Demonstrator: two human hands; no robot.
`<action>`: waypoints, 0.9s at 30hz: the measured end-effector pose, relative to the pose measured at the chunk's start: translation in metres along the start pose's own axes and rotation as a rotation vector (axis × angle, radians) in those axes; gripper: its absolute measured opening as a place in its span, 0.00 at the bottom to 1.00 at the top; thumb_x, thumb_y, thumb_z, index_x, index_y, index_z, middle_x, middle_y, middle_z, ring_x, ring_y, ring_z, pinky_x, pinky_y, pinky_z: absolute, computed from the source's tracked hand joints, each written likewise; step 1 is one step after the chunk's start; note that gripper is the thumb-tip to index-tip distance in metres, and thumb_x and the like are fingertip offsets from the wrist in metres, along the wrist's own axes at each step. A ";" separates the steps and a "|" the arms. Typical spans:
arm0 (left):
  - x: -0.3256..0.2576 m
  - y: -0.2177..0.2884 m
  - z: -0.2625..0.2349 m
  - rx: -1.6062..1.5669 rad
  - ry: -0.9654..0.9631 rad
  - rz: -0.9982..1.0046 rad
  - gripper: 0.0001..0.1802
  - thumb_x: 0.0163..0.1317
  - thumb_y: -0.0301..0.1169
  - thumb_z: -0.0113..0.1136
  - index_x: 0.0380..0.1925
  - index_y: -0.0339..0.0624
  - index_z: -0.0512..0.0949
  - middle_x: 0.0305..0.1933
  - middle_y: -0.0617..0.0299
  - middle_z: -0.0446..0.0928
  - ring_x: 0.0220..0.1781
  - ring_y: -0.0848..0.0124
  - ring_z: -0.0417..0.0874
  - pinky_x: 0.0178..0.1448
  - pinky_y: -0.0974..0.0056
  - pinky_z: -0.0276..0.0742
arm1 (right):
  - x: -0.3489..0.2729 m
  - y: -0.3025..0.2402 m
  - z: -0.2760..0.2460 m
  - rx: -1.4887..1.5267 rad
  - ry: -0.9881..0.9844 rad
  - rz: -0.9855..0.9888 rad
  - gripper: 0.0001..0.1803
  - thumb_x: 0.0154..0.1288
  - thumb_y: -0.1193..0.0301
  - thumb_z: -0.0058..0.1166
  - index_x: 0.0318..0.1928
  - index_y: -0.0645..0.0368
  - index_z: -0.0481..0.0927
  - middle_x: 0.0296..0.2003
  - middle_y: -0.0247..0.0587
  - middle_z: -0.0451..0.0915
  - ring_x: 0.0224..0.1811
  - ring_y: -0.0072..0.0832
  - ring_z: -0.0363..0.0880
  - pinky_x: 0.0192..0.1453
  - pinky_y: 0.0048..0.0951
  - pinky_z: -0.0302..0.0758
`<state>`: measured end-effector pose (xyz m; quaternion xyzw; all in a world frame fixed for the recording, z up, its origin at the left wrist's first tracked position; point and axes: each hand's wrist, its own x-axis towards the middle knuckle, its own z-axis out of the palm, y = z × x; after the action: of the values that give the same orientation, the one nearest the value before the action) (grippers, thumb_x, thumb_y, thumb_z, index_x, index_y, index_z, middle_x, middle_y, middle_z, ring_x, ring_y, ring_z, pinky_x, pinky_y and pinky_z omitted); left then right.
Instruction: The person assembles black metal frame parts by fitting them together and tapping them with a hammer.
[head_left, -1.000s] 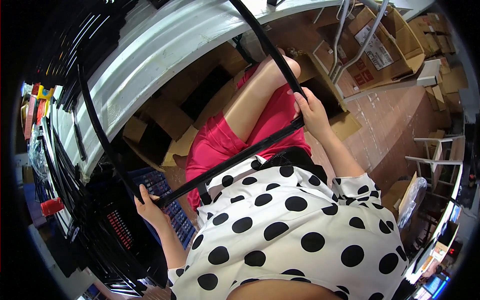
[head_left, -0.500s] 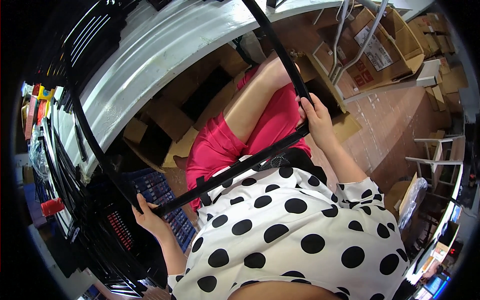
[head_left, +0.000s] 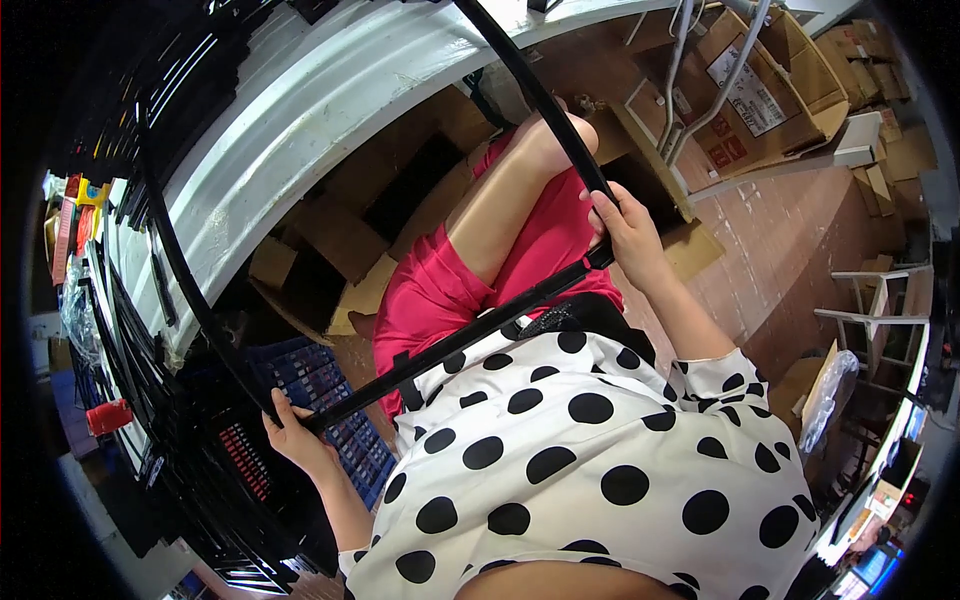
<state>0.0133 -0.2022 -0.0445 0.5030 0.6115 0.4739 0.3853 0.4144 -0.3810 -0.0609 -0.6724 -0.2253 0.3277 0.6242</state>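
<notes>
I hold a large black rectangular frame [head_left: 450,340] across my lap. My left hand [head_left: 295,440] is closed on its lower left corner. My right hand [head_left: 625,225] is closed on its right corner, near my knee. The near bar of the frame runs diagonally between both hands, and its long sides rise toward the white workbench edge [head_left: 330,110]. I sit in a white top with black dots and red shorts.
More black frames [head_left: 120,300] are stacked on the bench at left. A blue crate [head_left: 330,400] stands by my left thigh. Cardboard boxes [head_left: 750,90] lie under the bench and at upper right. White stools [head_left: 880,300] stand on the tiled floor at right.
The frame has shifted slightly up and right in view with both hands keeping their grip; my left hand sits a little lower on the corner.
</notes>
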 end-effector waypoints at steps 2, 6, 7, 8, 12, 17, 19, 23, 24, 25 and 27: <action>0.001 0.000 0.000 -0.014 -0.012 0.006 0.09 0.64 0.38 0.59 0.31 0.46 0.74 0.14 0.74 0.65 0.14 0.86 0.60 0.19 0.78 0.52 | 0.000 0.000 0.000 0.020 -0.003 0.015 0.12 0.72 0.64 0.44 0.42 0.60 0.74 0.21 0.27 0.66 0.21 0.14 0.64 0.25 0.17 0.66; -0.002 0.005 0.001 0.009 0.002 -0.001 0.09 0.64 0.37 0.58 0.32 0.44 0.74 0.13 0.74 0.65 0.13 0.85 0.61 0.18 0.78 0.52 | 0.002 0.005 0.000 0.000 0.008 -0.019 0.12 0.72 0.63 0.44 0.42 0.60 0.74 0.21 0.27 0.66 0.20 0.14 0.64 0.25 0.17 0.66; -0.003 0.005 0.000 0.013 0.007 0.002 0.10 0.65 0.37 0.57 0.32 0.42 0.74 0.12 0.73 0.64 0.12 0.85 0.61 0.17 0.79 0.52 | 0.002 0.006 -0.001 -0.025 0.014 -0.041 0.13 0.72 0.63 0.44 0.42 0.60 0.74 0.21 0.27 0.66 0.20 0.14 0.64 0.25 0.17 0.66; -0.003 0.005 0.001 0.013 0.008 0.002 0.10 0.65 0.37 0.57 0.32 0.42 0.74 0.12 0.73 0.64 0.12 0.85 0.61 0.17 0.79 0.52 | 0.002 0.007 -0.001 -0.025 0.013 -0.041 0.13 0.72 0.63 0.44 0.42 0.60 0.74 0.21 0.27 0.66 0.20 0.14 0.64 0.25 0.17 0.66; -0.001 0.001 0.003 0.000 -0.009 -0.011 0.10 0.65 0.37 0.57 0.34 0.42 0.75 0.13 0.73 0.64 0.13 0.85 0.61 0.18 0.79 0.52 | 0.003 0.009 0.002 -0.011 0.015 -0.028 0.13 0.72 0.63 0.44 0.42 0.60 0.74 0.21 0.27 0.66 0.20 0.14 0.64 0.25 0.17 0.66; -0.002 0.004 -0.001 -0.015 0.006 -0.011 0.10 0.65 0.37 0.57 0.35 0.42 0.75 0.14 0.73 0.64 0.15 0.86 0.62 0.20 0.79 0.53 | 0.001 0.008 0.003 -0.008 0.022 -0.041 0.13 0.72 0.63 0.44 0.42 0.60 0.74 0.21 0.28 0.66 0.20 0.14 0.65 0.25 0.18 0.67; 0.000 0.003 -0.001 0.014 -0.002 -0.015 0.11 0.65 0.38 0.57 0.35 0.42 0.75 0.14 0.73 0.64 0.16 0.86 0.62 0.21 0.79 0.53 | 0.003 0.010 0.003 0.001 0.014 -0.048 0.13 0.72 0.63 0.44 0.42 0.60 0.74 0.21 0.28 0.67 0.20 0.14 0.65 0.25 0.18 0.67; -0.001 0.001 0.003 0.020 -0.006 0.007 0.11 0.65 0.38 0.57 0.35 0.42 0.75 0.14 0.74 0.64 0.15 0.85 0.61 0.20 0.79 0.53 | 0.002 0.010 0.005 0.021 0.017 -0.019 0.13 0.72 0.63 0.44 0.42 0.60 0.74 0.21 0.28 0.67 0.21 0.14 0.65 0.26 0.18 0.67; -0.003 0.002 0.004 0.018 0.000 0.000 0.11 0.65 0.38 0.57 0.34 0.43 0.75 0.14 0.73 0.64 0.15 0.85 0.61 0.19 0.79 0.52 | 0.001 0.010 0.005 0.005 0.019 -0.032 0.13 0.72 0.63 0.44 0.42 0.60 0.74 0.21 0.28 0.67 0.21 0.14 0.65 0.26 0.18 0.67; -0.004 0.003 0.005 0.015 0.007 -0.007 0.11 0.65 0.39 0.57 0.33 0.43 0.75 0.14 0.73 0.64 0.14 0.85 0.61 0.18 0.79 0.52 | 0.001 0.010 0.005 -0.011 0.022 -0.045 0.13 0.72 0.63 0.44 0.42 0.60 0.74 0.21 0.28 0.67 0.21 0.14 0.65 0.26 0.18 0.67; -0.004 0.002 0.004 -0.005 0.010 0.004 0.10 0.65 0.38 0.57 0.33 0.43 0.74 0.14 0.73 0.64 0.14 0.85 0.61 0.18 0.79 0.52 | 0.000 0.004 0.006 -0.017 0.048 -0.041 0.12 0.72 0.64 0.44 0.42 0.60 0.74 0.21 0.28 0.67 0.22 0.14 0.65 0.26 0.18 0.67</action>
<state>0.0181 -0.2049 -0.0435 0.5009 0.6111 0.4789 0.3826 0.4093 -0.3772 -0.0643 -0.6806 -0.2269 0.2968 0.6303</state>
